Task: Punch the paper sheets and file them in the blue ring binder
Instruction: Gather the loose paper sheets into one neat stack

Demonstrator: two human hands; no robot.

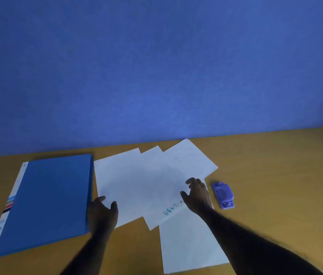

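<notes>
Several white paper sheets (146, 183) lie fanned and overlapping on the wooden desk (275, 165), one with handwriting near its lower edge. The blue ring binder (49, 201) lies closed and flat to their left. A small purple hole punch (223, 195) sits just right of the sheets. My left hand (102, 213) hovers with fingers apart over the lower left corner of the sheets, beside the binder's right edge. My right hand (197, 193) rests with spread fingers on the right part of the sheets, a little left of the punch. Neither hand holds anything.
A blue partition wall (156, 66) rises along the desk's far edge. Bare wooden surface stretches to the right of the punch and along the near edge between my forearms.
</notes>
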